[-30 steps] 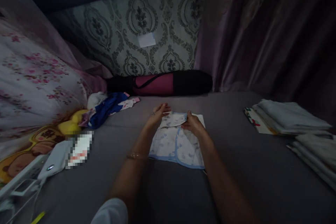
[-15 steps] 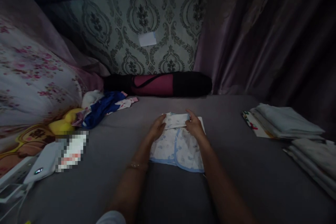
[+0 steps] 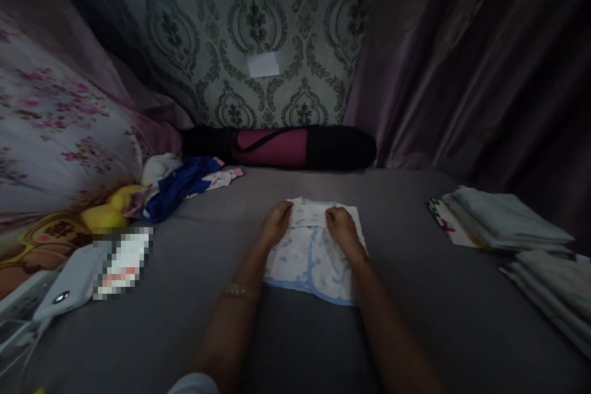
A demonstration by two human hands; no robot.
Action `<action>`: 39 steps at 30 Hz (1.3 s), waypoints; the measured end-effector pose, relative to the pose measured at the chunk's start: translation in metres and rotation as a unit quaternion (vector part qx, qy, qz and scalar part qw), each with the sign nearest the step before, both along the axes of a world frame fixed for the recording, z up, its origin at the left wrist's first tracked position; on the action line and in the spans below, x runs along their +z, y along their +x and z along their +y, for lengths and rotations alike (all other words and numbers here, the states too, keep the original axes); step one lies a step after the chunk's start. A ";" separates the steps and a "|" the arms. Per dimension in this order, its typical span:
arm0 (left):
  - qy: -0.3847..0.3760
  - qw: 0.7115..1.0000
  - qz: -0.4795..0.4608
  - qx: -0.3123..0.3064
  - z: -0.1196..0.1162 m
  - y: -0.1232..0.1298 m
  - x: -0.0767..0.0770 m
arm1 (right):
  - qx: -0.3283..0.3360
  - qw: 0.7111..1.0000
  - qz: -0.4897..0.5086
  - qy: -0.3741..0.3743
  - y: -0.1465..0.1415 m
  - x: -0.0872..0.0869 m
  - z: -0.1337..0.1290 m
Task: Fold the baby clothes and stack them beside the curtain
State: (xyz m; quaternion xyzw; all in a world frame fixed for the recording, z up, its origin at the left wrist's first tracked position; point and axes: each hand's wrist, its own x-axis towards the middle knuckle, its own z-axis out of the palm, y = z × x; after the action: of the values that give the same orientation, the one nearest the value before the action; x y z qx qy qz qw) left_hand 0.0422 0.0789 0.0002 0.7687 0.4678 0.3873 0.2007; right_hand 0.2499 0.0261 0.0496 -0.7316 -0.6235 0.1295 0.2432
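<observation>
A small white baby shirt (image 3: pixel 295 255) with a faint print and light-blue edging lies flat on the grey bed sheet (image 3: pixel 194 258). Its top part is folded down into a band across the upper end. At the band's left end my left hand (image 3: pixel 279 221) is closed on the cloth, the fingertips partly hidden by the fold. My right hand (image 3: pixel 342 228) pinches the cloth near the band's right end, fingers curled in. Some white cloth shows beyond the right hand.
Folded clothes (image 3: pixel 498 212) lie at the right, with a second stack (image 3: pixel 554 283) nearer. Crumpled blue clothing (image 3: pixel 180 188) and a yellow plush toy (image 3: pixel 108 212) are at the left. A white device (image 3: pixel 74 286) with cables sits front left. A long black and maroon bag (image 3: pixel 277 148) lies along the wall.
My right hand's index finger, stretched out before, has curled in to pinch the cloth. The left hand stays at the fold. The view has shifted slightly.
</observation>
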 end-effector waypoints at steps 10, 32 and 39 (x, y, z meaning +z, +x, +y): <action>-0.025 0.983 0.183 -0.002 -0.008 0.001 0.003 | -0.017 0.996 -0.081 -0.026 -0.009 -0.002 -0.010; -0.019 0.992 0.120 -0.030 -0.001 0.012 0.027 | 0.101 0.981 -0.165 0.005 -0.037 0.014 -0.004; -0.060 0.978 0.193 -0.043 -0.006 0.022 0.005 | 0.188 0.966 -0.176 -0.006 -0.060 -0.012 0.004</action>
State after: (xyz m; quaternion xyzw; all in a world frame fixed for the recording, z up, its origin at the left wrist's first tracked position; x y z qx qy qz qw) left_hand 0.0640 0.0727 0.0056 0.8350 0.4865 0.1935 0.1692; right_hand 0.1896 0.0298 0.0373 -0.6141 -0.7820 0.0460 0.0965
